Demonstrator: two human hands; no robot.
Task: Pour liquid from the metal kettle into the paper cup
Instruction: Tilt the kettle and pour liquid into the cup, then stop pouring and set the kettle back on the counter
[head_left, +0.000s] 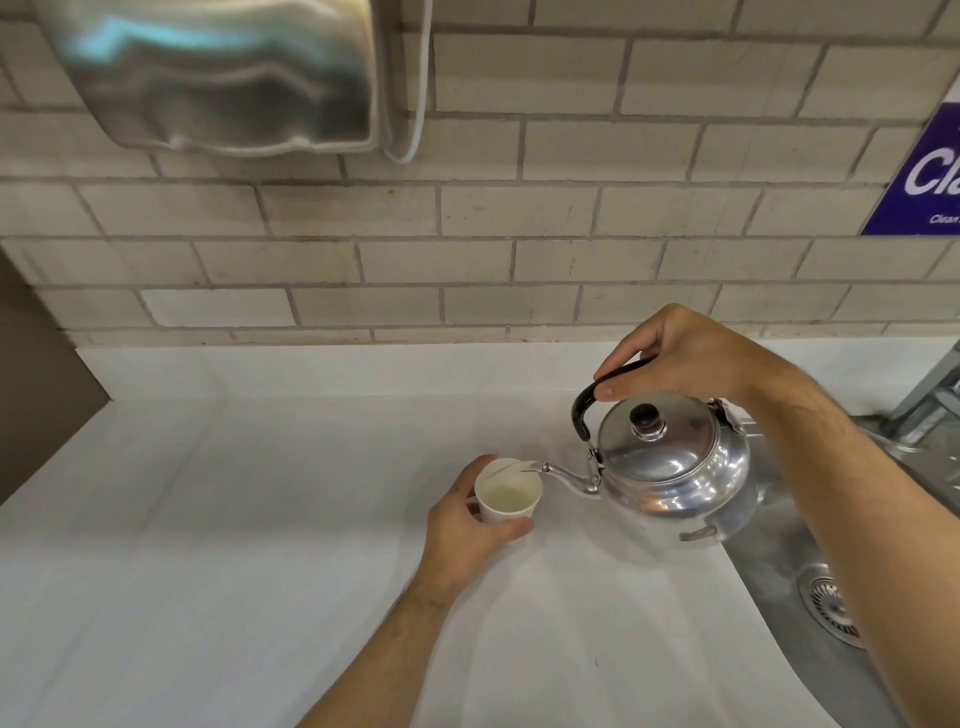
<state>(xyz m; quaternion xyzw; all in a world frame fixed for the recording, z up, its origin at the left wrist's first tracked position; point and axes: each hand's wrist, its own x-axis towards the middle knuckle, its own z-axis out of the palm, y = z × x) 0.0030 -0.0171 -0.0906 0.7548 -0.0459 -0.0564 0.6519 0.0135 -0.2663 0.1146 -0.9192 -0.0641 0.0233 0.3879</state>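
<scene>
A: Kettle first. Which way is it pointing?

B: The metal kettle is tipped, spout toward 9 o'clock, long axis running 3 to 9. The spout tip sits over the rim of the paper cup on the cup's 1 o'clock side, and a thin stream runs from it into the cup.

A: Your hands?

B: Your right hand comes in from 4 o'clock and is clamped from above on the black arched handle, the kettle body hanging right under the hand. Your left hand is wrapped around the cup from its 8 o'clock side, thumb across the near wall, fingers curled behind.

A: Where is everything?

B: The cup is over the white desk, centre frame; I can't tell if its base touches. The kettle is just beside it at 3 o'clock, over the edge of the steel sink.

A: Materials, quick.

B: Kettle: shiny, round-bellied polished metal with a domed lid and a dark knob. Cup: matte white paper, tapered, pale liquid inside. Desk: smooth, faintly streaked. Behind it, a grey brick wall.
</scene>
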